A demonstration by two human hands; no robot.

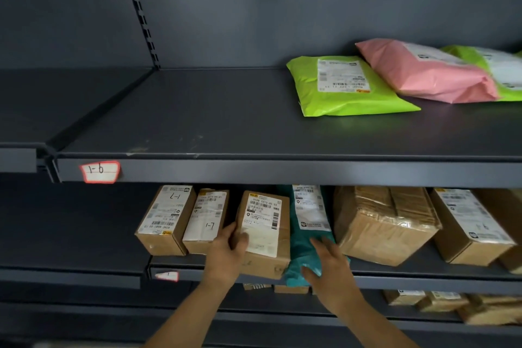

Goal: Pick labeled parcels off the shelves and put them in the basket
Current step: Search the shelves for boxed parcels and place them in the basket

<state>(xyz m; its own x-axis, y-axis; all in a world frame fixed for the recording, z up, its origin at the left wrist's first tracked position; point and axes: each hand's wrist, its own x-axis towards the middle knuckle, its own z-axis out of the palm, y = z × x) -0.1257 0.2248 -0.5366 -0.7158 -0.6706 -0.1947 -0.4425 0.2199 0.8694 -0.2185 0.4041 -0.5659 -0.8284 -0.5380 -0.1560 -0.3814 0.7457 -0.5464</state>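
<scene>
Left hand (226, 253) grips a brown box (265, 237) on the middle shelf (409, 280). Its thumb lies on the box's white label and its fingers curl round the left side. The box sticks out over the near edge of the shelf. Right hand (330, 263) is flat, with straight fingers, and rests on a teal bag (299, 251) that leans against the right side of the box.

Above, the top shelf (197, 121) is wide and dark. At its far right lie a green bag (344, 93), a pink bag (423, 76) leaning on it, and a second green bag (505, 65) at the picture's edge. All three have white labels.

On the middle shelf, right of the teal bag, stands a big taped box (384, 226), then a labeled box (469, 223). Left of the gripped box are two small boxes (166, 220), side by side, each marked "1-7".

On the shelf below, more small boxes (423, 301) lie at the right.

A red-edged tag (100, 172) on the top shelf's near edge reads "1-6". A smaller tag (167, 276) sits on the middle shelf's edge; its writing is too blurry to read.
</scene>
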